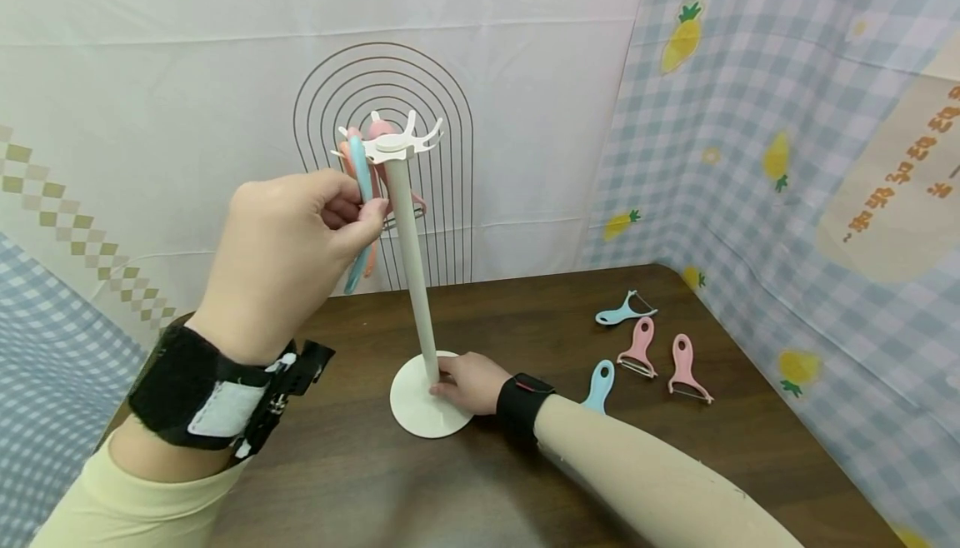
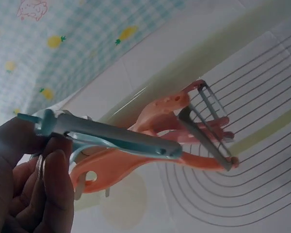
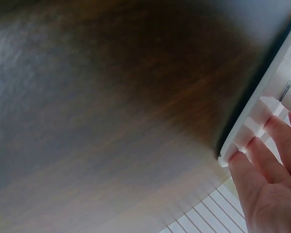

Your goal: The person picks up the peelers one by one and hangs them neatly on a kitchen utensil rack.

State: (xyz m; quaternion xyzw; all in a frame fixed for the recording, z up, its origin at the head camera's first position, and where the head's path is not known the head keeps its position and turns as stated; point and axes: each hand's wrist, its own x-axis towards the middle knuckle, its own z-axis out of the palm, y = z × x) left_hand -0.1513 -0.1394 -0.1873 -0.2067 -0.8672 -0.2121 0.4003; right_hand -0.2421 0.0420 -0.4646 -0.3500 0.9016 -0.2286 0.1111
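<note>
Dark wooden tabletop (image 1: 337, 465), printed cloth backdrop (image 1: 187, 115) behind. Left hand (image 1: 288, 240) high, near the top of the white stand (image 1: 393, 146), thumb and fingers pinching a blue peeler (image 1: 361, 166) nearly upright, just beside an orange peeler (image 2: 114, 169). Right hand (image 1: 474, 383) low, fingers loosely extended, resting on the stand's round base (image 1: 420, 409) near the pole (image 1: 410, 256).

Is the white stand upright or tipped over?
Upright: its round base sits on the table, and the pole rises to the hooked top; the right hand touches the base.
</note>
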